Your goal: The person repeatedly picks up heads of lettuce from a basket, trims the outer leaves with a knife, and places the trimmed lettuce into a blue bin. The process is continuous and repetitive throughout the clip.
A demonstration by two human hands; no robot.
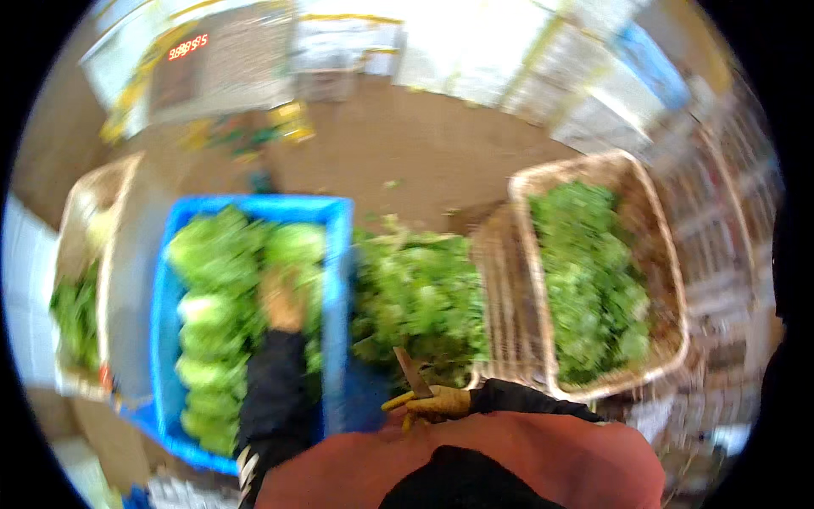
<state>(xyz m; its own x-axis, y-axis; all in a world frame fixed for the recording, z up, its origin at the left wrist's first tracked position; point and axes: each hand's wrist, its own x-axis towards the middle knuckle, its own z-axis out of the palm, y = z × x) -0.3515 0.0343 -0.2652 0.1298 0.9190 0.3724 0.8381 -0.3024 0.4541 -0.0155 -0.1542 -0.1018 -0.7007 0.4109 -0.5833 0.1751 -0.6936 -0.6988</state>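
Observation:
My left hand, blurred, reaches into a blue plastic crate over its right row of lettuce heads. Whether its fingers are closed on a head I cannot tell. A fuller row of green lettuce heads runs along the crate's left side. Close to my body, my right hand in a yellow glove grips a knife, its blade tilted up and to the left. Just beyond the knife lies a heap of loose leafy greens, between the blue crate and a light-coloured crate on the right.
The light crate on the right holds leafy greens. Another pale crate with greens stands at far left. White boxes line the back of the brown floor, near a red digital display.

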